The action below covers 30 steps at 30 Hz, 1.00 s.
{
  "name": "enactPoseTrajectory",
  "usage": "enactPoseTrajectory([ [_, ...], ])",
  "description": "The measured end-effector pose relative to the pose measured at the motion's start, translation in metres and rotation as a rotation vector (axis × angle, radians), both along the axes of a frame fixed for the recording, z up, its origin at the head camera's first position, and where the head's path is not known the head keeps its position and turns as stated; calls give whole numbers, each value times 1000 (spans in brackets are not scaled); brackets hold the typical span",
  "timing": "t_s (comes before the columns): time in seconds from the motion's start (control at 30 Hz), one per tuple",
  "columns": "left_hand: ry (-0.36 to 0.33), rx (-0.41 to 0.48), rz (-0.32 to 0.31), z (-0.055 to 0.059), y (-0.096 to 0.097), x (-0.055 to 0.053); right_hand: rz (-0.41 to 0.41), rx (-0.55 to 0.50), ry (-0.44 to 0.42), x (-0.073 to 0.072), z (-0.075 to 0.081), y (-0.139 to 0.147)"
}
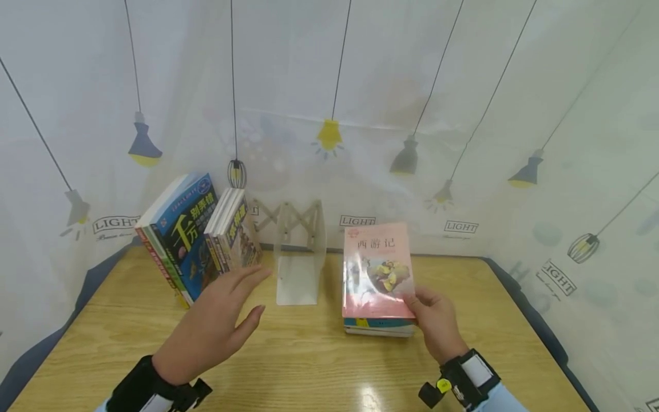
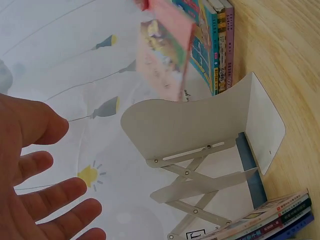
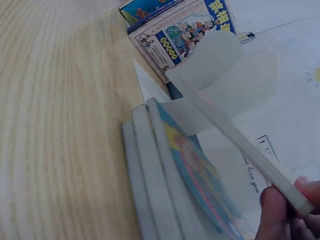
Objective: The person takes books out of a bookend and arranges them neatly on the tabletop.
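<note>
My right hand (image 1: pixel 437 323) pinches a pink book (image 1: pixel 378 269) by its lower right corner, thumb on the cover. In the right wrist view the pink book (image 3: pixel 240 140) is edge-on, tilted up over a stack of books (image 3: pixel 155 170). The top book of that stack has a blue and yellow cover. My left hand (image 1: pixel 216 320) holds nothing, fingers spread, in front of the books at the left. Between the two groups stands a white folding bookend (image 2: pixel 185 127) with crossed metal bars and an upright side plate.
Large books (image 1: pixel 177 229) lean at the table's left, beside smaller upright books (image 1: pixel 234 234) against the bookend. A white curtain (image 1: pixel 288 74) printed with lamps hangs behind the wooden table (image 1: pixel 288 366). Dark edging (image 1: pixel 535 326) runs along the table's right side.
</note>
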<state>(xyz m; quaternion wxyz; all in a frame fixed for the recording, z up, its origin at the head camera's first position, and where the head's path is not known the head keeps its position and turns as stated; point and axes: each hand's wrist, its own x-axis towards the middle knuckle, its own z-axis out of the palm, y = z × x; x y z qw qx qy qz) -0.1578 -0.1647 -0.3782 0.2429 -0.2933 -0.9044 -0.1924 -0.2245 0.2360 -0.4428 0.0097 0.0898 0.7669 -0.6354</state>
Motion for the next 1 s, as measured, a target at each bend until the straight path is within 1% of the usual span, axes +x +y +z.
enactPoseTrajectory([
  [0.1, 3, 3, 9, -2, 0, 0, -3, 9, -69, -1, -8, 1],
  [0.2, -3, 8, 13, -6, 0, 1, -3, 17, -103, 0, -14, 3],
  [0.3, -10, 6, 13, -9, -1, 1, -18, 20, -107, 1, -16, 5],
  [0.4, -5, -2, 16, -12, -2, 1, -12, 33, -105, 1, -15, 8],
  [0.57, -9, -17, 20, -17, -3, -1, 39, 64, -123, -3, -17, 13],
  [0.83, -15, -14, 22, -25, -4, -2, 70, 164, -141, -11, -22, 14],
  [1.0, -21, -16, 25, -27, -5, -3, 80, 294, -126, -13, -22, 15],
])
